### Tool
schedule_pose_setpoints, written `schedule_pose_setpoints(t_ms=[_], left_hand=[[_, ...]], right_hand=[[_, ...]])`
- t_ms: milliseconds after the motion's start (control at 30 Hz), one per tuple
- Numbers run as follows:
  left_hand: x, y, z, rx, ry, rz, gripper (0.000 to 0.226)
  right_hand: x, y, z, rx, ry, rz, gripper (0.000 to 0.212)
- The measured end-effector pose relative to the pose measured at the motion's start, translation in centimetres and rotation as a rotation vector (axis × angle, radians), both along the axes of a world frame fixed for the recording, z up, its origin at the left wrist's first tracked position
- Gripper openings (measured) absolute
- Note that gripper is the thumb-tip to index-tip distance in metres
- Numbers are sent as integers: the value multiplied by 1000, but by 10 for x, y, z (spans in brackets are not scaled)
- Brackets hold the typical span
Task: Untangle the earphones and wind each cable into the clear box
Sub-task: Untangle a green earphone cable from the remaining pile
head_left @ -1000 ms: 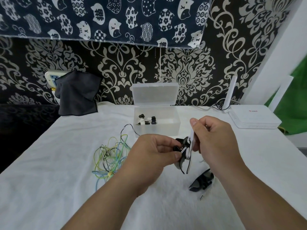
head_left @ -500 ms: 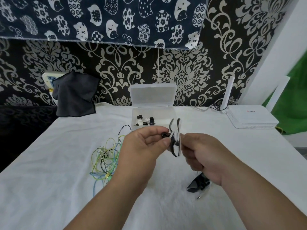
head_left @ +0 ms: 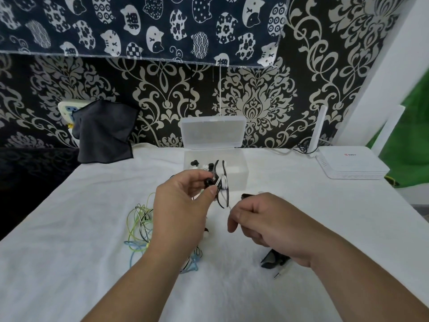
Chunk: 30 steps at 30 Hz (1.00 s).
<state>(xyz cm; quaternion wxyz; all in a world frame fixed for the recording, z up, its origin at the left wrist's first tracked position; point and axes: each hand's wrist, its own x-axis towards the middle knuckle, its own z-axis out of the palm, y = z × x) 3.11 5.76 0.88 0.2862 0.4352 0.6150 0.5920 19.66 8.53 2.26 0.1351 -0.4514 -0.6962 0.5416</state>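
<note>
Dark cloth, white router, cat-print curtain, damask wallpaper, white tablecloth

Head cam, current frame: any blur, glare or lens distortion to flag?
Head view: light is soft and even, no hard shadows; the white tablecloth is bright, faint texture; the green backdrop at the right edge is smeared; wide-angle bend tilts the white wall; the wound earphone in the left hand is slightly soft; no glare on the clear box.
</note>
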Motion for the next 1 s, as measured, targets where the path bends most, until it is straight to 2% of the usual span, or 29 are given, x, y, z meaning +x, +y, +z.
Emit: schedule_pose_setpoints(t_ms=[167,333,400,500,567,767,900,1000], left_hand=[[4,-5,-1,10,280,46,23],[7,-7,1,28,380,28,22],[6,-5,1,32,267,33,22],[4,-2,1,19,-40,28,20],[3,-1,0,3,-132,18,18],[3,-1,-2,18,35,-42,28],[-1,1,-1,23,-71,-70,29],[-4,2,0,14,-44,-69,27]], right_hand=[[0,-4,9,51,9,86,30],[4,-4,21,115,72,40,33],[6,-6,25,89,23,124,33],[2,-13,25,68,-85,234,32],[-1,-14,24,79,-111,243,32],[1,-8,26,82,38,178,31],[7,-6,28,58,32,199,25],[9,-5,28,70,43,182,25]])
